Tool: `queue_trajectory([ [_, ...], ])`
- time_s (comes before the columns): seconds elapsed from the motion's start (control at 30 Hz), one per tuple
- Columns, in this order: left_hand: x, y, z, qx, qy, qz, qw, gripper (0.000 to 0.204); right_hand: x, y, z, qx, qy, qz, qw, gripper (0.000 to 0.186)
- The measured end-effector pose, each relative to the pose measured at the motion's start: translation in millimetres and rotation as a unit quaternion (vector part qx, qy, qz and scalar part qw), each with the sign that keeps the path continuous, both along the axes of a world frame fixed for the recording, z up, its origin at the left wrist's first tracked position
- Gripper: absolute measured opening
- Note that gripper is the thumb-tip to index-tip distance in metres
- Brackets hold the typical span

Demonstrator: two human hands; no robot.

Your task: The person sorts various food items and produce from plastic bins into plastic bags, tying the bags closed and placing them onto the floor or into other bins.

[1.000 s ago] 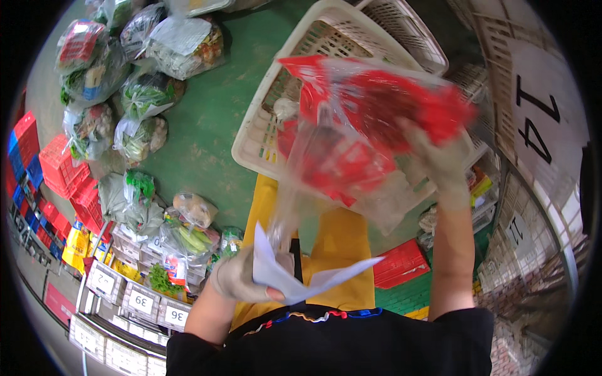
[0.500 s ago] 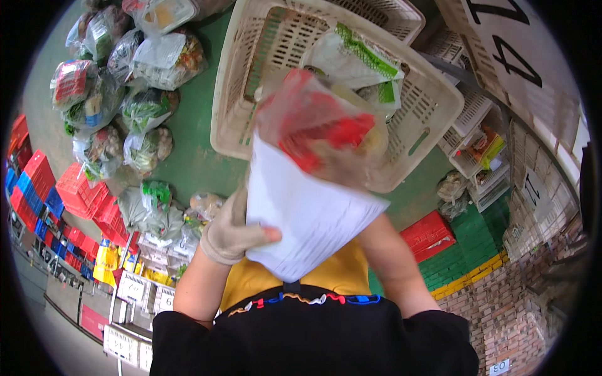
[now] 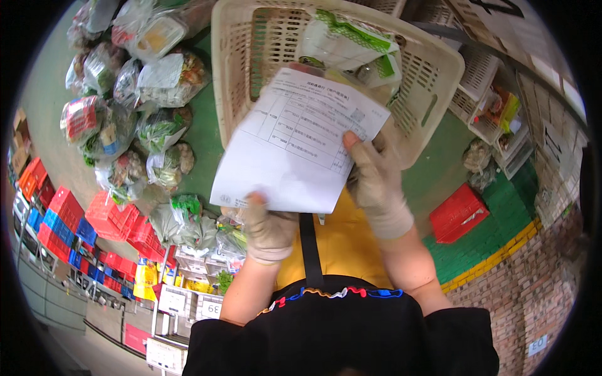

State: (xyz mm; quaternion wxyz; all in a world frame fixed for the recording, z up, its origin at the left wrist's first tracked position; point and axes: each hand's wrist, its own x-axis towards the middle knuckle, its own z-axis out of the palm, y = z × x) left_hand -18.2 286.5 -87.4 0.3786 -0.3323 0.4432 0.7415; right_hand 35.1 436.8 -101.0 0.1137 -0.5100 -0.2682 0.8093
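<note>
A printed white paper sheet (image 3: 288,147) with a table on it is held up in front of me, over the near side of a large cream plastic crate (image 3: 229,69). My left hand (image 3: 269,229), in a pale glove with bare fingertips, grips the sheet's lower left edge. On its right side my right hand (image 3: 376,182), gloved alike, pinches the sheet with the thumb on top. Inside the crate lies a white and green plastic bag (image 3: 348,44). The sheet hides much of the crate's near part and what lies there.
Several clear bags of vegetables (image 3: 160,128) sit on the green floor to the left. Red crates (image 3: 110,216) stand at the lower left, with another red crate (image 3: 458,213) at the right. Shelves with white baskets (image 3: 495,119) line the right side.
My right hand has come back from a blurred red package over the crate and now holds the sheet too. The sheet is turned flat with its print showing; the red package is out of sight.
</note>
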Motion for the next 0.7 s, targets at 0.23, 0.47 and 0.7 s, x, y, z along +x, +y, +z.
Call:
queue_trajectory([
  [0.23,-57.6,-40.1,-6.6,-0.024,0.007,-0.326,0.945,0.112,28.7,51.5,16.1,-0.09,-0.014,0.16,0.983,0.046],
  [0.47,-71.1,-31.9,-21.1,0.122,-0.013,-0.326,0.937,0.076,47.7,66.9,18.1,-0.146,-0.027,0.207,0.967,0.053],
  [0.7,-48.7,28.5,6.8,-0.141,0.066,-0.394,0.906,0.022,43.8,58.6,14.6,-0.097,-0.013,0.226,0.969,0.047],
])
